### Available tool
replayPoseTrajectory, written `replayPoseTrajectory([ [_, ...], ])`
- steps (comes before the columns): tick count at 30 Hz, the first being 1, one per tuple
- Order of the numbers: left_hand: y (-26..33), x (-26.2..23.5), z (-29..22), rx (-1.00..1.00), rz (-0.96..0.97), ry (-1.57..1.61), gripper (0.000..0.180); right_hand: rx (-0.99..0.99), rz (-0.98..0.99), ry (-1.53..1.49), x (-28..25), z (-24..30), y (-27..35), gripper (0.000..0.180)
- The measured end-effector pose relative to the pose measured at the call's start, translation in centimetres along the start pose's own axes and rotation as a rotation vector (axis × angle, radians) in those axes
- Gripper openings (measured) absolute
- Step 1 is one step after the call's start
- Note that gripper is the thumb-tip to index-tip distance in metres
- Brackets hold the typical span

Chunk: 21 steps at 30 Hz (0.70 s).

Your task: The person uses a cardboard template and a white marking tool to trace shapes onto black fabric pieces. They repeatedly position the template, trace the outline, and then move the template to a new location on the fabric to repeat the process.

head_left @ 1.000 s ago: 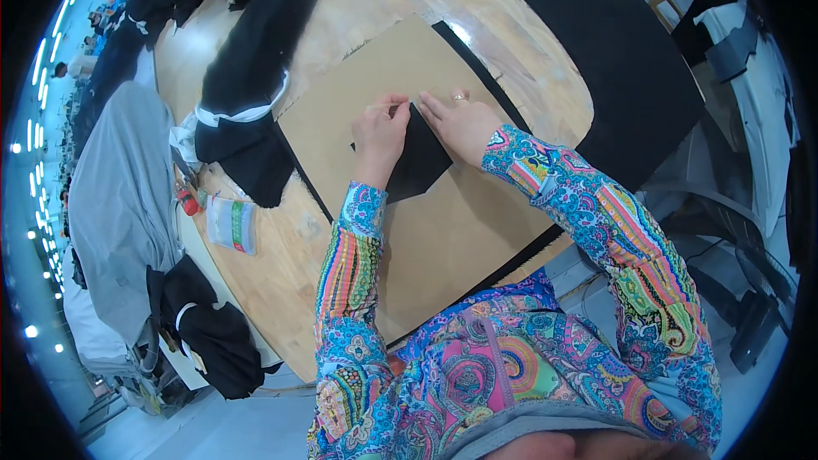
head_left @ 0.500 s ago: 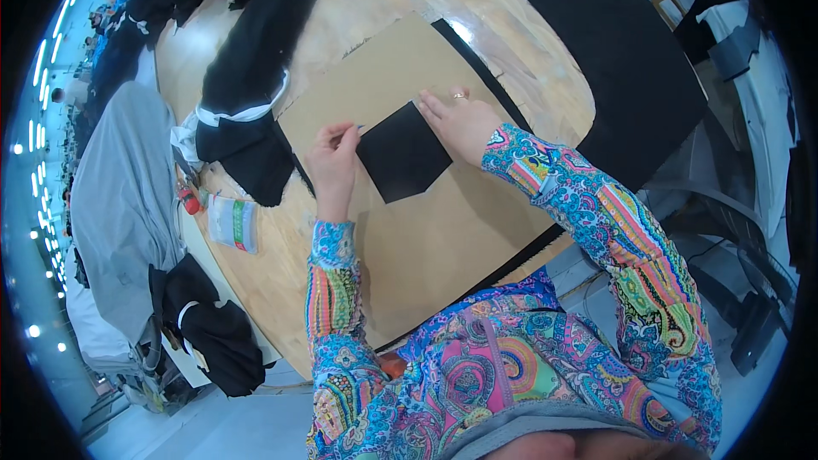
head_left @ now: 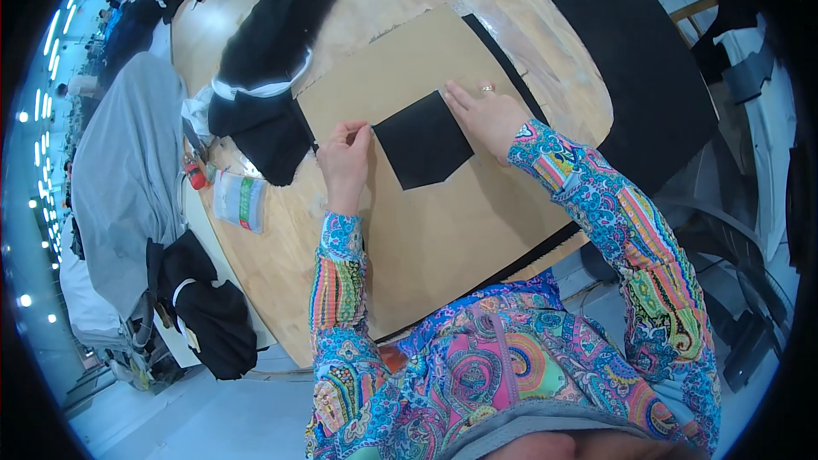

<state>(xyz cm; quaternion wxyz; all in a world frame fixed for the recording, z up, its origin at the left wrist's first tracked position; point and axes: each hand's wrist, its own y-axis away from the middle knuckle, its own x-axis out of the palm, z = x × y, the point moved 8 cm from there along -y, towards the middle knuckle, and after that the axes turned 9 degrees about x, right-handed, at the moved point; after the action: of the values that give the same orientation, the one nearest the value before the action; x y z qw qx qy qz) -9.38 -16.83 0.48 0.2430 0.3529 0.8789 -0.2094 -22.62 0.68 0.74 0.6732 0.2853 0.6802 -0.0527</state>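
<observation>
A tan card sheet (head_left: 443, 238) lies over black cloth (head_left: 511, 64) that shows along its edges. In the middle of the card is a black pocket-shaped patch (head_left: 424, 143) with a pointed lower end and thin pale edges. I cannot tell whether it is a piece on top or an opening. My left hand (head_left: 345, 158) pinches thumb and forefinger at its upper left corner; anything between the fingertips is too small to make out. My right hand (head_left: 490, 119) lies on the card beside the upper right corner, fingers stretched out, a ring on one finger.
Another black cloth panel (head_left: 626, 68) lies on the wooden table (head_left: 273, 281) to the right. At the left is a black cloth bundle (head_left: 264, 60) tied with a white strip, near a clear packet (head_left: 239, 201) and a small red item (head_left: 196, 174). Grey-covered equipment (head_left: 128, 187) stands beyond the table edge.
The view has shifted, so the table things sit further right in it. My left hand still pinches at the patch's upper left corner; my right hand stays on the card.
</observation>
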Motion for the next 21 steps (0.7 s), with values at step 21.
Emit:
replayPoseTrajectory([
  [21, 0.0, -0.3, -0.2, 0.032, -0.008, -0.042, 0.017, -0.021, 0.044, 0.041, -0.8, 0.1, 0.4, 0.074],
])
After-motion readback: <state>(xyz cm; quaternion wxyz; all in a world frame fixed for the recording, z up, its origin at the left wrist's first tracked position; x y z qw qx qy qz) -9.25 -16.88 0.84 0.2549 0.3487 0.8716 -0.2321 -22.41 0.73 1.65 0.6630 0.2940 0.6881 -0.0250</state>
